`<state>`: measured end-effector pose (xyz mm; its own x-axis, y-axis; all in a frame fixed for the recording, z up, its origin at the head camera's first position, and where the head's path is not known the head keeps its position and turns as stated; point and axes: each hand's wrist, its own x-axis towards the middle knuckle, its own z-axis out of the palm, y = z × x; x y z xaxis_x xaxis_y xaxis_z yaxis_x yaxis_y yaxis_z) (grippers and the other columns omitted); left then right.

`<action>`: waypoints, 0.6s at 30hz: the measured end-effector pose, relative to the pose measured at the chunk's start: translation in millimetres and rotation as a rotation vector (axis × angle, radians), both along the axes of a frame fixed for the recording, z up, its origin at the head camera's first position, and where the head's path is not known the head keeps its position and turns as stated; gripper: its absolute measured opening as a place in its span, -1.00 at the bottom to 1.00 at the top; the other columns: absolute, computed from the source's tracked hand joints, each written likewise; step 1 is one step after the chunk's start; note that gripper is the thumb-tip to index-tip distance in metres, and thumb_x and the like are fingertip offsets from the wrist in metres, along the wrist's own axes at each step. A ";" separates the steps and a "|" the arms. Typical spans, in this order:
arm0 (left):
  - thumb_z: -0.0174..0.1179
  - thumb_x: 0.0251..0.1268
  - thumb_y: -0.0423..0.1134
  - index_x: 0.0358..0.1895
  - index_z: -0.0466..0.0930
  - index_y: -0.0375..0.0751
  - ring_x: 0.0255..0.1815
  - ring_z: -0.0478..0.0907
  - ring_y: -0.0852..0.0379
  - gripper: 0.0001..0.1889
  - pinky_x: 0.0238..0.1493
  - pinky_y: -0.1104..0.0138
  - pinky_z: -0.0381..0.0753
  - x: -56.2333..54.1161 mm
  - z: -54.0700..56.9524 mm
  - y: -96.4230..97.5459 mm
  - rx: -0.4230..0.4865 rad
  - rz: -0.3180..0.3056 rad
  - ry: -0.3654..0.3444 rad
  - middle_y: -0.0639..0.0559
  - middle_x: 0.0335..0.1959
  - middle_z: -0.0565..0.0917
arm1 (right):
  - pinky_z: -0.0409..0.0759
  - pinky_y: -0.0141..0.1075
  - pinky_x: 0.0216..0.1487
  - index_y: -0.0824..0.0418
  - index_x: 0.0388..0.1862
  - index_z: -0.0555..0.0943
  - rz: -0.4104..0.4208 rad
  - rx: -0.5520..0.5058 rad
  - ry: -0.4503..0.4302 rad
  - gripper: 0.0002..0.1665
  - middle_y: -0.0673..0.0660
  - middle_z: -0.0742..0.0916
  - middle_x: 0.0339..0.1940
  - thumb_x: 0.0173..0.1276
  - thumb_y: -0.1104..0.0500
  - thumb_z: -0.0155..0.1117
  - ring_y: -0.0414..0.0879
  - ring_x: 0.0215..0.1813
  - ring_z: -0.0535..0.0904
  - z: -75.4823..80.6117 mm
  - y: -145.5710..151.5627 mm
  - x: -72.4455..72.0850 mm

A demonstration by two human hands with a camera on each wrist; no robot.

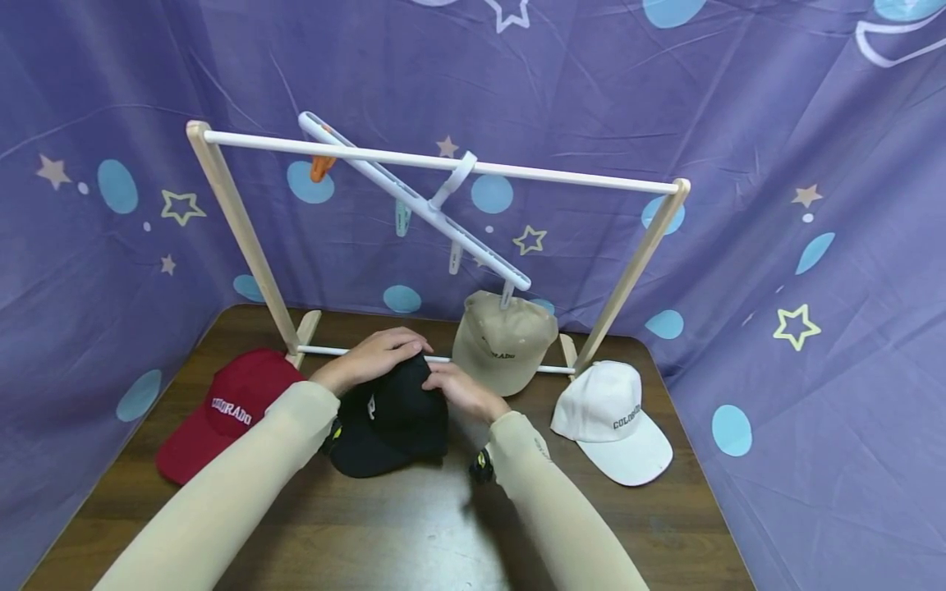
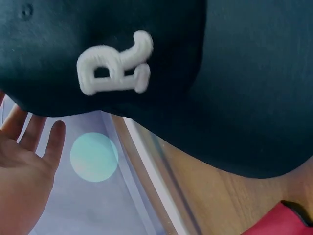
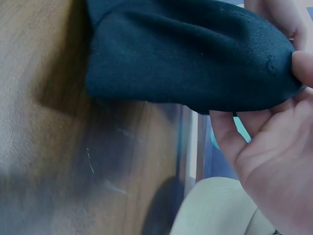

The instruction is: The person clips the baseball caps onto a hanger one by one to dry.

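- Head: the black cap (image 1: pixel 414 414) is near the surface's (image 1: pixel 384 533) middle, brim (image 1: pixel 364 453) and long axis aimed at the near edge, slightly left; left hand (image 1: pixel 375 359) and right hand (image 1: pixel 466 391) grip its crown (image 1: pixel 408 394).
- Left wrist: fingers (image 2: pixel 55 142) partly spread, some hidden.
- Right wrist: half-closed, thumb (image 3: pixel 304 68) and fingers pinching the crown.

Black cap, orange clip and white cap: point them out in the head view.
Black cap (image 1: pixel 402 414): head view, on its crown.
Orange clip (image 1: pixel 321 168): head view, on its part below the rod.
White cap (image 1: pixel 602 409): head view, on its crown.
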<state>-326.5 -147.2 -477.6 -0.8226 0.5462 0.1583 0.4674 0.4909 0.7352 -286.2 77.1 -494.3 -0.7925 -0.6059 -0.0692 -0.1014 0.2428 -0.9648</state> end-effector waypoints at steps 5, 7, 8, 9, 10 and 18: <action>0.06 0.71 -0.10 0.06 0.79 -0.13 0.40 0.54 -0.13 -0.69 0.47 -0.07 0.40 0.4 -3.0 -0.6 0.001 0.019 -0.015 -0.13 0.27 0.70 | 0.52 -0.30 0.29 0.40 0.18 0.66 0.036 0.026 0.019 -0.56 0.20 0.73 0.19 0.43 0.24 0.09 -0.20 0.13 0.58 5.1 2.3 -0.4; 0.08 0.69 -0.11 0.11 0.77 -0.17 0.40 0.54 -0.14 -0.69 0.46 -0.08 0.41 1.2 -1.9 -1.3 0.000 0.023 -0.015 -0.14 0.27 0.70 | 0.50 -0.29 0.32 0.37 0.21 0.67 0.040 0.046 0.031 -0.54 0.19 0.73 0.21 0.43 0.23 0.09 -0.19 0.16 0.58 7.3 4.0 -0.5; 0.09 0.69 -0.10 0.14 0.75 -0.18 0.39 0.54 -0.14 -0.69 0.45 -0.08 0.42 1.8 -0.9 -1.8 -0.001 0.025 -0.015 -0.14 0.26 0.70 | 0.49 -0.28 0.34 0.36 0.23 0.67 0.041 0.054 0.036 -0.53 0.19 0.73 0.22 0.43 0.22 0.10 -0.18 0.18 0.58 8.4 4.7 -0.5; 0.09 0.69 -0.10 0.16 0.74 -0.18 0.38 0.55 -0.13 -0.68 0.44 -0.08 0.43 2.4 0.0 -2.3 -0.005 0.027 -0.013 -0.12 0.25 0.71 | 0.49 -0.27 0.36 0.35 0.24 0.67 0.039 0.062 0.041 -0.52 0.19 0.74 0.23 0.43 0.21 0.10 -0.17 0.19 0.59 9.2 5.5 -0.7; 0.09 0.69 -0.09 0.19 0.73 -0.19 0.36 0.57 -0.13 -0.66 0.42 -0.07 0.45 3.1 1.2 -3.0 -0.010 0.027 -0.012 -0.10 0.24 0.72 | 0.48 -0.26 0.37 0.34 0.24 0.67 0.033 0.072 0.051 -0.52 0.19 0.74 0.23 0.43 0.20 0.10 -0.15 0.20 0.59 9.7 6.3 -1.2; 0.08 0.69 -0.01 -0.08 0.73 -0.03 -0.13 0.59 0.09 -0.73 0.00 0.15 0.52 5.5 4.6 -7.3 -0.022 0.039 -0.034 0.11 -0.19 0.72 | 0.47 -0.25 0.35 0.28 0.24 0.70 -0.035 0.136 0.079 -0.53 0.15 0.74 0.22 0.44 0.16 0.14 -0.17 0.18 0.58 14.2 12.6 -2.6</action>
